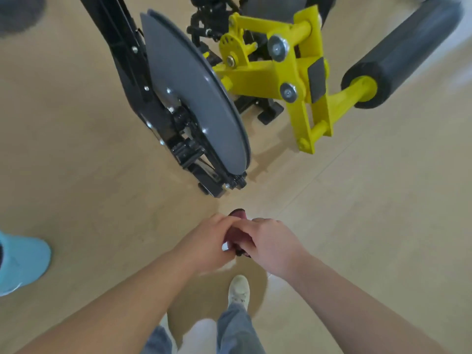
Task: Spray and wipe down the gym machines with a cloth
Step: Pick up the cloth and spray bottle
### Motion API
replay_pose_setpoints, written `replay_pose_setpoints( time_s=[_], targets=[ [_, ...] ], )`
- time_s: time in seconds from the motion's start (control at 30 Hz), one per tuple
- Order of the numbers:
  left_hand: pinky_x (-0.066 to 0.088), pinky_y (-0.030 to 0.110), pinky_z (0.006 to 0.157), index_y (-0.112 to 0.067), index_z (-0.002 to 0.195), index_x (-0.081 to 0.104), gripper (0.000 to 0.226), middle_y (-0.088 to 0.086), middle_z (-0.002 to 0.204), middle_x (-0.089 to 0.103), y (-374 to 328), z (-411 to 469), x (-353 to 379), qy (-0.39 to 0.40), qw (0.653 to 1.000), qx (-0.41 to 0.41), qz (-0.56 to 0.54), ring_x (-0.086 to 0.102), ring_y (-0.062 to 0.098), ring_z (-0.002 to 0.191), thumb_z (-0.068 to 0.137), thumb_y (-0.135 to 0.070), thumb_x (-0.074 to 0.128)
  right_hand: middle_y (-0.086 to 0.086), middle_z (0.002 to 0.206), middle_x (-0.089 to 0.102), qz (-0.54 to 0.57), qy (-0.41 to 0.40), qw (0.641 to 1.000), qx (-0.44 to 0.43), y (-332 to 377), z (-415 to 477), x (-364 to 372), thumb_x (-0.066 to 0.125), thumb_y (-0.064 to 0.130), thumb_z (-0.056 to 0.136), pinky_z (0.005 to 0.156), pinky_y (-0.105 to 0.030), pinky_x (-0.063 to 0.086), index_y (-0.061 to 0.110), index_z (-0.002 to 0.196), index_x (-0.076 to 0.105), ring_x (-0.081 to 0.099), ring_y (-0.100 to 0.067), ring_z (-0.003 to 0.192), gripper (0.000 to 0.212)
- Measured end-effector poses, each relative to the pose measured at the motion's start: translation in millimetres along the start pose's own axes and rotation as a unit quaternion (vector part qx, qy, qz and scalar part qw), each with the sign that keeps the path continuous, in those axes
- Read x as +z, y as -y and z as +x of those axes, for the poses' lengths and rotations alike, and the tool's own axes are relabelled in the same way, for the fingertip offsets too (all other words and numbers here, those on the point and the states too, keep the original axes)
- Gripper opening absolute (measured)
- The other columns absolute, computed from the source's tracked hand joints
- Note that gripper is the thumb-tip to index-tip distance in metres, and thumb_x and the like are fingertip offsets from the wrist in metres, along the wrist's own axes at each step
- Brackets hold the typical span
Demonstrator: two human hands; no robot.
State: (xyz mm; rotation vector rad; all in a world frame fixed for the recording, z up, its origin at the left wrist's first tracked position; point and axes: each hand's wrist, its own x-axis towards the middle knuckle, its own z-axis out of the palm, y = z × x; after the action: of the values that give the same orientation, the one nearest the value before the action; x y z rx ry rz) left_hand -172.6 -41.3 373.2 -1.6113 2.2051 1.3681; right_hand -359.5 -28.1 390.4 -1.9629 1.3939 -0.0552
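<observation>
Zero contact with the equipment so far, by my read the task is at the prep stage, nothing visibly sprayed or wiped

- gym machine point(204, 93) fills the top half, standing on the beige floor point(370, 195). No streaks, wet patches or foam I can make out on it, though glare and blur make that a weak call
- grey disc point(194, 98) is the biggest flat face and the one closest to the hands, so probably the first target
- black roller pad point(403, 52) top right, well apart from the hands
- yellow lever arm point(296, 72) between disc and pad: lots of bolts and edges, likely the slowest bit to wipe
- black frame point(120, 47) behind the disc, left side
- teal object point(23, 261) at the left edge, can't tell what it is
- left hand point(204, 241) and right hand point(273, 244) meet low centre, near the machine but not touching it
- dark-red item point(237, 215) sits between them; both sets of fingers are curled round it, gripping. Mostly hidden, so can't tell if it's the cloth, the sprayer or both

Left to do: everything, i.e. spray, then wipe disc, arm, pad, frame
</observation>
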Motion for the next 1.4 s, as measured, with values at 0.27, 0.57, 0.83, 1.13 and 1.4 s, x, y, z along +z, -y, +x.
replay_pose_setpoints(
  time_s=[0.27, 0.57, 0.83, 1.13, 1.4],
  targets=[
    [0.048, 0.028, 0.086, -0.043, 0.135, 0.052, 0.058, -0.025, 0.113, 0.046, -91.1, -21.8, -30.9, -0.072, 0.994, 0.082, -0.032, 0.051, 0.003, 0.087, 0.083, -0.027, 0.071, 0.013, 0.078, 0.061, 0.044, -0.09, 0.995, -0.01, 16.6, -71.9, -103.3, 0.06, 0.023, 0.093, 0.07, -0.037, 0.054, 0.035, 0.103, 0.069, 0.062, -0.014, 0.075, 0.019],
    [0.041, 0.016, 0.084, -0.046, 0.137, 0.052, 0.045, -0.008, 0.107, 0.055, -170.5, -34.3, -59.3, -0.1, 0.978, 0.175, -0.051, 0.052, 0.006, 0.098, 0.096, -0.032, 0.066, 0.01, 0.075, 0.069, -0.044, -0.192, 0.98, 0.015, 7.7, -121.7, -179.6, 0.037, 0.059, 0.095, 0.065, -0.036, 0.054, 0.034, 0.107, 0.061, 0.065, -0.013, 0.066, 0.037],
    [0.047, 0.023, 0.091, -0.052, 0.13, 0.046, 0.07, -0.024, 0.119, 0.056, -203.5, 2.7, -98.6, -0.027, 0.978, 0.199, -0.052, 0.055, -0.001, 0.114, 0.075, -0.038, 0.088, 0.014, 0.087, 0.048, 0.005, -0.295, 0.955, -0.037, -4.1, -112.7, -229.3, 0.052, 0.047, 0.099, 0.077, -0.029, 0.041, 0.021, 0.115, 0.069, 0.048, -0.018, 0.087, 0.035],
    [0.049, 0.015, 0.089, -0.03, 0.155, 0.03, 0.109, -0.037, 0.118, 0.059, -248.9, 109.0, -122.8, -0.05, 0.974, 0.202, -0.088, 0.061, -0.007, 0.107, 0.064, -0.033, 0.091, 0.031, 0.087, 0.057, 0.158, -0.419, 0.892, 0.066, -29.7, -84.1, -289.6, 0.052, 0.038, 0.1, 0.074, -0.011, 0.04, 0.043, 0.098, 0.066, 0.057, -0.001, 0.088, 0.015],
    [0.059, 0.039, 0.082, -0.04, 0.129, 0.045, 0.075, -0.015, 0.108, 0.062, -311.6, 171.6, -122.8, 0.021, 0.983, 0.163, -0.077, 0.063, 0.01, 0.098, 0.067, -0.031, 0.086, -0.004, 0.088, 0.077, 0.423, -0.493, 0.729, 0.216, -117.9, -92.0, -347.4, 0.038, 0.031, 0.111, 0.085, -0.048, 0.061, 0.029, 0.094, 0.074, 0.074, -0.026, 0.084, 0.041]
  ],
)
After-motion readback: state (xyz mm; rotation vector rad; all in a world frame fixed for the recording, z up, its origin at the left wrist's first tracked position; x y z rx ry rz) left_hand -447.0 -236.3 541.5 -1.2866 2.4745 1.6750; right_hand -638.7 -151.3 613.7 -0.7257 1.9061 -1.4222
